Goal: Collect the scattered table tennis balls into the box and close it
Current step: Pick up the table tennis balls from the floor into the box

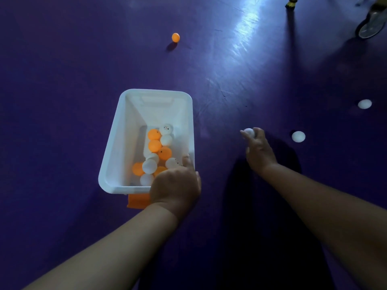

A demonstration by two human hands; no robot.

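Purple floor [62, 59], glossy. White box [117, 126] open, part-filled with collected balls [155, 145]; left hand [176, 185] grips its near-right rim corner. Right of box, right hand [259, 151] pinches white ball [249, 132] at fingertips. Orange ball [175, 37] lies beyond box, two strays [298, 136] further right. Balls likely featherlight, hard, bouncy — pinch across middle, release low.

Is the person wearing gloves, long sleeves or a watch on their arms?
No. The left hand and right hand are bare: no gloves, no rings that I can see. The left forearm and right forearm are bare too; no sleeve reaches into view, and neither wrist shows a watch or bracelet. The picture is dim, though.
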